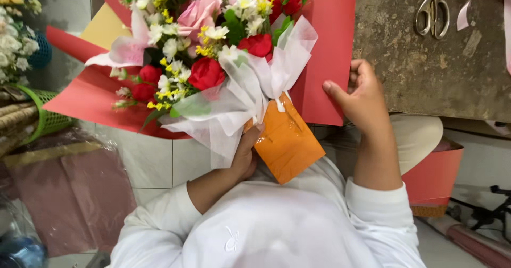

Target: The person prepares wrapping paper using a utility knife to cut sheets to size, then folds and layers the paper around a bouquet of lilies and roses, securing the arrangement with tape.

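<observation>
Meanwhile, our left hand (246, 156) closes around the orange-wrapped stem end (287, 140) of the bouquet (213, 49), propping red roses and white tissue upright over our lap. Our right hand (362, 95) pinches the red wrapping paper's (324, 44) edge, holding the sheet taut behind the blooms; scissors (434, 12) lie on the worktable (426, 71).

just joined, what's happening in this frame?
A person in a white top is putting a bouquet together. The left hand grips it at the base, around the white wrap and orange sleeve. The right hand holds the edge of the red paper sheet behind the flowers. Scissors and a pink ribbon lie on the stone surface to the right, untouched.
</observation>
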